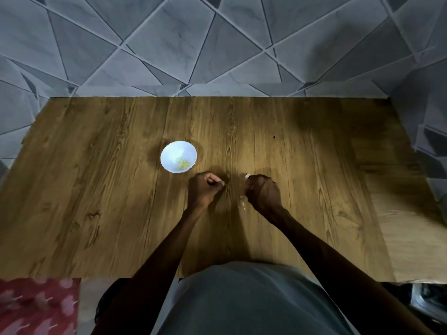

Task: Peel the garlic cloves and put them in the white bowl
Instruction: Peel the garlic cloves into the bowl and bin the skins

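A small white bowl [178, 156] stands on the wooden table [121, 201], with a few pale yellow peeled cloves at its bottom right. My left hand [204, 189] is curled just right of and below the bowl, fingertips pinched together; what it holds is hidden. My right hand [263, 192] is closed in a fist a short way to the right, and a whitish bit of garlic [247, 176] sticks out at its top. Small white scraps of garlic skin [242, 203] lie on the table between the two hands.
A grey tiled wall [217, 44] rises behind the table's far edge. A red patterned cloth [36, 305] lies at the lower left, beside the table's near edge. The right end of the table is a paler board [411, 238].
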Motion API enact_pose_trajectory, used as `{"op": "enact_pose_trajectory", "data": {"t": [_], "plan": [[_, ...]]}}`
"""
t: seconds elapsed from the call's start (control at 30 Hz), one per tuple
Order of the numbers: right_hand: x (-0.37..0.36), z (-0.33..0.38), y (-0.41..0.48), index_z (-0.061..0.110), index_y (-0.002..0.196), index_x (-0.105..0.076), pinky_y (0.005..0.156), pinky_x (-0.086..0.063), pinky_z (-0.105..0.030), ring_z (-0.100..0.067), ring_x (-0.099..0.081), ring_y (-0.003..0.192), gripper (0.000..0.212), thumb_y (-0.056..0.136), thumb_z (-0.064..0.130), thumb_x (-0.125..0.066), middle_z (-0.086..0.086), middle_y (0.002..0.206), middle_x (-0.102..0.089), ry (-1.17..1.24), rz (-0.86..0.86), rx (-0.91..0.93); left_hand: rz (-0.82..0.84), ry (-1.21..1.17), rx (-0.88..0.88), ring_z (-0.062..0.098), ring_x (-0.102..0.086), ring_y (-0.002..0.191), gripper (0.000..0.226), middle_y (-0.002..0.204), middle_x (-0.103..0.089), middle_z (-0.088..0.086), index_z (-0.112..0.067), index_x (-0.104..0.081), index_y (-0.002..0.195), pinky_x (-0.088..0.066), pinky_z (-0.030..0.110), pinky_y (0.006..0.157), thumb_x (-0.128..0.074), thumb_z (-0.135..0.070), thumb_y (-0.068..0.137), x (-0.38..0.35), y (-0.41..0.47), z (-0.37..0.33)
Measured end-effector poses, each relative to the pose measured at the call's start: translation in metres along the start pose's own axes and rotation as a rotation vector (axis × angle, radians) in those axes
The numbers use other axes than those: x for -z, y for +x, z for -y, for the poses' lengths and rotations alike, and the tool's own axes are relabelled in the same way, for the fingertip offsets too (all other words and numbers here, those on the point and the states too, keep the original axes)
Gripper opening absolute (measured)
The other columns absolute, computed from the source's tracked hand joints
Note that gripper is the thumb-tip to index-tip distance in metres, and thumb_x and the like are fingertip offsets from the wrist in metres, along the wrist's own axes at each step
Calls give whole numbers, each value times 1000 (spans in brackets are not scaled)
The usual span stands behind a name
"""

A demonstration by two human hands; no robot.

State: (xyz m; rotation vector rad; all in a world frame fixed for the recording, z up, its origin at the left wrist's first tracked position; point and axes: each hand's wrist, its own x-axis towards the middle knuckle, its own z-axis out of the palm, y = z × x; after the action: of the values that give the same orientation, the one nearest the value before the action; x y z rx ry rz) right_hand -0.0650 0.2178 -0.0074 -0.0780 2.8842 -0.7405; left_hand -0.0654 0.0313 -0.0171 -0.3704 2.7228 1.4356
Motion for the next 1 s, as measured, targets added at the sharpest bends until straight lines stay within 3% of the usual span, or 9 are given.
{"op": "enact_pose_trajectory", "data": {"t": [0.07, 0.23, 0.33, 0.43, 0.57, 0.7, 0.77, 0.9, 1.0], "plan": [[2, 0, 0, 12, 98, -69, 59, -47, -21, -11, -62, 70, 17, 94, 3, -55, -2, 88, -70, 2, -9, 26, 41, 15, -5, -5, -61, 69, 5, 75, -70, -11, -16, -75, 82, -42, 2, 62, -79, -18, 79, -2, -3, -1], [1, -6, 0, 12, 103, -73, 69, -59, -28, -13, -70, 82, 31, 85, -8, -57, -4, 99, -74, 44, 7, 54, 191, 37, 14, 0, -64, 85, 21, 92, -72, -9, -15, -75, 98, -45, 3, 72, -67, -1, 87, -13, -12, -7], [2, -9, -2, 14, 99, -74, 64, -58, -26, -11, -69, 74, 26, 87, -4, -58, -2, 92, -75, 31, -2, 40, 208, 22, 35, 5, -68, 86, 20, 93, -74, -4, -13, -75, 97, -54, 17, 81, -71, 0, 83, -20, -19, -13], [0, -7, -5, 16, 96, -72, 60, -56, -24, -8, -66, 68, 17, 93, 6, -59, 0, 86, -72, 22, -11, 11, 165, 6, 57, 8, -70, 71, 13, 80, -74, -3, -14, -75, 87, -60, 29, 74, -77, -6, 78, -25, -25, -15], [-4, -9, -6, 15, 107, -70, 62, -55, -23, -10, -65, 74, 20, 93, 6, -58, -1, 96, -72, 17, -26, -16, 148, 29, 47, 6, -67, 60, 9, 78, -73, 2, -11, -72, 89, -57, 22, 61, -77, -13, 81, -26, -32, -18], [-7, -14, -11, 13, 111, -68, 72, -56, -24, -13, -65, 87, 30, 87, -4, -61, -3, 108, -69, 56, -1, 12, 242, 135, -2, 9, -65, 90, 20, 103, -72, 2, -11, -72, 105, -53, 20, 80, -67, -3, 87, -26, -34, -18], [-10, -16, -14, 11, 116, -65, 76, -57, -28, -17, -65, 94, 34, 86, -3, -62, -6, 114, -65, 49, 4, 67, 247, 158, -7, 11, -64, 98, 26, 108, -71, 1, -12, -72, 106, -52, 23, 87, -64, 3, 86, -27, -35, -16], [-24, -12, -21, 12, 123, -60, 81, -57, -32, -24, -62, 106, 28, 95, 13, -58, -9, 121, -60, -118, 71, 384, 128, 135, 42, 14, -65, 102, 23, 107, -72, 2, -11, -73, 104, -47, 21, 88, -61, 0, 89, -23, -35, -15], [-31, -10, -33, 16, 128, -59, 84, -57, -33, -25, -52, 120, 31, 98, 14, -52, -9, 133, -52, -178, 45, 424, 69, 86, 101, 13, -67, 98, 26, 103, -74, 0, -14, -75, 100, -49, 24, 91, -56, 0, 90, -19, -33, -7]]}}
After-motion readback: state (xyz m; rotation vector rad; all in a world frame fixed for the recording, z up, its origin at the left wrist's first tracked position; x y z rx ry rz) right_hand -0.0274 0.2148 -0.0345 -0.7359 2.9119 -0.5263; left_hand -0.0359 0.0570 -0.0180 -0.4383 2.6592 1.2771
